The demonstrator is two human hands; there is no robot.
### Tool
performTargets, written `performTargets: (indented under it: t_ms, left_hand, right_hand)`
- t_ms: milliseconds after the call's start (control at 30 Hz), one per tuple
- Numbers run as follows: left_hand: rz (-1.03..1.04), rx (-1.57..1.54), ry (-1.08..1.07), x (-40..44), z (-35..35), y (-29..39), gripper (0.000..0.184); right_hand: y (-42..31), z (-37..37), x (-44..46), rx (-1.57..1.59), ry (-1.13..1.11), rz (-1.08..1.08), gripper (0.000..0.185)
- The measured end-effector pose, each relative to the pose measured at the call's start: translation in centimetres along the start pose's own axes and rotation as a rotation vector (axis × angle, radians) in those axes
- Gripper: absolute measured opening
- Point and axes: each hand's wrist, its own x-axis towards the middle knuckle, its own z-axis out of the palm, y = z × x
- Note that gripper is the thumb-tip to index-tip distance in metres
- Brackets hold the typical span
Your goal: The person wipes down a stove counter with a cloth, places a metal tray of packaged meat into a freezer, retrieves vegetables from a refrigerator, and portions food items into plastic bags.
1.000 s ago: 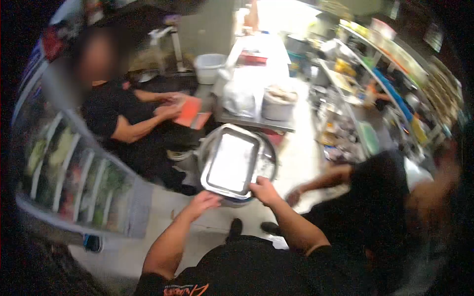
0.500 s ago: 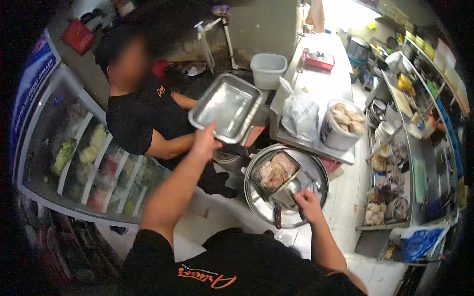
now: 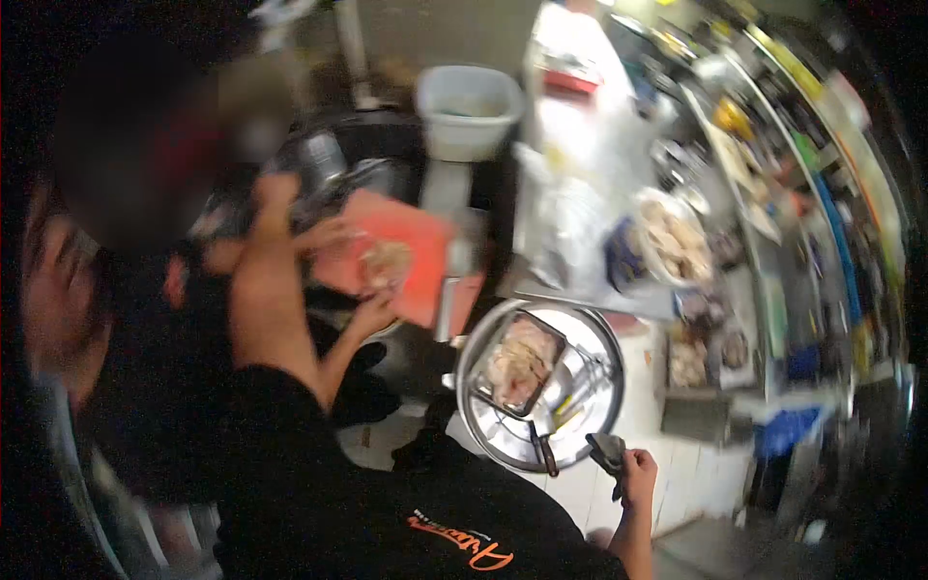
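My left hand [image 3: 276,193] reaches far forward on the left, smeared by motion, so its fingers cannot be made out. A blurred shiny metal thing [image 3: 324,159] is just beyond it. At the lower right, my right hand [image 3: 638,472] grips a dark grey, flat piece [image 3: 607,450] whose kind I cannot tell. Beside that hand is a large round metal basin [image 3: 601,411]. In the basin sits a rectangular metal pan of raw chicken [image 3: 522,362], with a brown-handled knife [image 3: 547,454] at the near rim.
On the left, a co-worker's hands [image 3: 372,311] are at a red cutting board [image 3: 425,261] bearing a pale piece of meat. A steel counter [image 3: 556,208] holds a plastic bag and a white bucket of pale pieces [image 3: 672,237]. A grey tub [image 3: 469,111] stands behind; crowded shelves line the right.
My view has swung left. My left hand has moved away from the front of the metal tray to the far left. My right hand has lifted the grey piece out to the basin's right.
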Motion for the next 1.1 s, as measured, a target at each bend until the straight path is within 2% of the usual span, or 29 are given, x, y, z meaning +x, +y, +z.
performTargets:
  t_ms: [67,100,133,167,233,300,333,367,400,433,467,533,567,600,667,733,800,833,867,900,933,967,1000,1033,1067,1100]
  left_hand:
    - [0.26,0.235,0.094,-4.5,3.6,5.8,0.035]
    - [0.393,0.469,0.239,-8.2,4.8,8.9,0.038]
    - [0.465,0.835,0.481,-12.5,5.8,12.4,0.042]
    - [0.437,1.145,0.737,-16.5,6.4,14.7,0.046]
    - [0.26,1.461,1.05,-23.0,5.3,17.6,0.056]
    - [0.211,1.526,1.021,-23.9,2.3,18.1,0.057]
    - [0.182,1.565,0.998,-24.3,0.0,17.7,0.058]
    - [0.516,1.358,0.704,-24.6,-4.5,17.2,0.057]
    - [0.619,1.187,0.503,-23.8,-6.4,16.3,0.057]
    - [0.6,0.909,0.314,-21.4,-7.0,15.0,0.058]
    - [0.419,0.424,0.152,-17.3,-6.4,12.9,0.058]
    - [0.019,-0.358,0.123,-8.3,-5.2,7.8,0.059]
    - [-0.107,-0.63,0.142,-3.7,-6.3,5.3,0.059]
    - [-0.181,-0.889,0.19,0.0,-8.2,3.9,0.06]
    - [-0.127,-1.193,0.27,3.9,-14.0,5.3,0.061]
    - [0.147,-1.32,0.366,3.1,-20.6,10.5,0.062]
    - [0.636,-1.423,0.553,-1.5,-26.1,18.1,0.027]
    - [0.882,-1.456,0.638,-5.5,-28.0,22.0,0.019]
    - [0.763,-1.797,-0.011,-9.5,-29.5,24.9,0.022]
    - [1.017,-1.766,-0.078,-14.9,-32.8,28.1,0.027]
    - [1.269,-1.728,-0.168,-20.3,-36.1,31.3,0.033]
    - [1.694,-1.581,0.105,-23.7,-37.5,35.6,0.041]
    - [1.847,-1.406,0.026,-28.5,-40.1,38.4,0.042]
    - [1.904,-1.321,-0.108,-33.7,-42.0,40.8,0.039]
    - [2.044,-1.263,-0.188,-37.5,-41.5,44.4,0.036]
    - [2.057,-1.192,-0.477,-41.7,-40.6,47.0,0.034]
  right_hand:
    - [1.5,-0.4,-2.2,-0.221,0.096,0.022,0.022]
    - [-1.2,0.1,-4.3,-0.246,0.117,0.114,0.028]
    - [-3.7,0.4,-6.1,-0.26,0.128,0.206,0.033]
    - [-3.6,0.2,-6.7,-0.29,0.152,0.25,0.033]
    - [-2.9,0.3,-8.3,-0.293,0.178,0.328,0.033]
    - [-3.0,0.6,-9.6,-0.249,0.196,0.393,0.034]
    - [-1.3,0.7,-9.7,-0.262,0.215,0.332,0.033]
    - [1.5,0.6,-9.5,-0.276,0.231,0.269,0.032]
    - [3.1,0.6,-9.7,-0.294,0.245,0.21,0.031]
    - [2.9,0.7,-10.0,-0.275,0.233,0.283,0.031]
    - [1.9,0.8,-10.1,-0.253,0.221,0.354,0.032]
    - [2.9,0.5,-10.4,-0.254,0.197,0.426,0.033]
    - [4.9,0.2,-9.9,-0.28,0.185,0.428,0.034]
    - [6.9,-0.1,-9.7,-0.302,0.173,0.431,0.034]
    - [10.1,-1.2,-9.6,-0.462,0.088,0.458,0.034]
    - [11.3,-2.2,-9.8,-0.532,-0.028,0.543,0.032]
    - [11.0,-3.9,-10.7,-0.52,-0.178,0.679,0.028]
    - [10.5,-4.9,-11.2,-0.238,-0.288,0.779,0.026]
    - [12.6,-5.8,-11.0,-0.292,-0.416,0.696,0.028]
    - [15.2,-6.9,-10.7,-0.351,-0.542,0.61,0.031]
    - [17.8,-8.3,-10.2,-0.354,-0.576,0.578,0.033]
    - [19.5,-9.7,-9.8,-0.356,-0.61,0.546,0.034]
    - [21.3,-11.1,-9.5,-0.358,-0.642,0.514,0.036]
    - [18.5,-12.4,-10.5,-0.427,-0.534,0.538,0.029]
    - [22.2,-13.7,-9.9,-0.604,-0.486,0.444,0.027]
    - [25.5,-15.1,-9.3,-0.785,-0.427,0.362,0.028]
